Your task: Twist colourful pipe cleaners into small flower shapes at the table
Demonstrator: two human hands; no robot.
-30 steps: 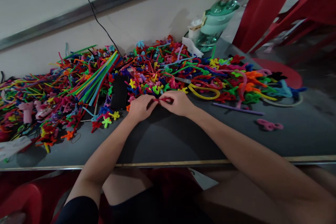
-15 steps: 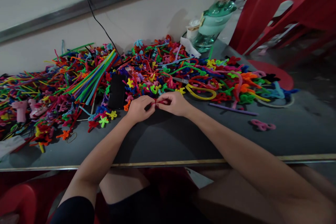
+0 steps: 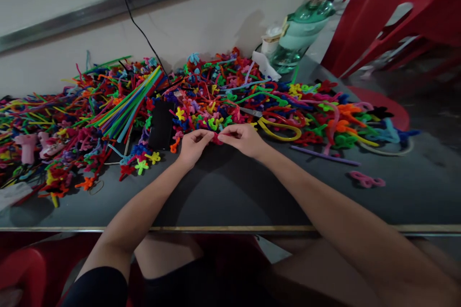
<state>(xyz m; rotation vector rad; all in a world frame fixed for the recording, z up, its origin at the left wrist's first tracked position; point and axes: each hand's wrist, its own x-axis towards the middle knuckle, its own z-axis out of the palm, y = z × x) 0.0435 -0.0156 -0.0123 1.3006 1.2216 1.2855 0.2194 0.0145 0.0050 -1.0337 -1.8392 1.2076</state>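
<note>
My left hand and my right hand meet over the dark table, both pinching a small red pipe cleaner piece between their fingertips. Just beyond them lies a wide heap of coloured pipe cleaners and small twisted flower shapes. A black phone lies flat to the left of my left hand. Scissors with yellow handles rest to the right of my right hand.
A bundle of straight coloured stems lies at the left. A green bottle with a doll head stands at the back by the wall. Red plastic chairs stand at the right. A pink twisted piece lies alone.
The red piece between my fingers has become shorter and more bunched as my fingertips came closer together. The view has shifted slightly.
</note>
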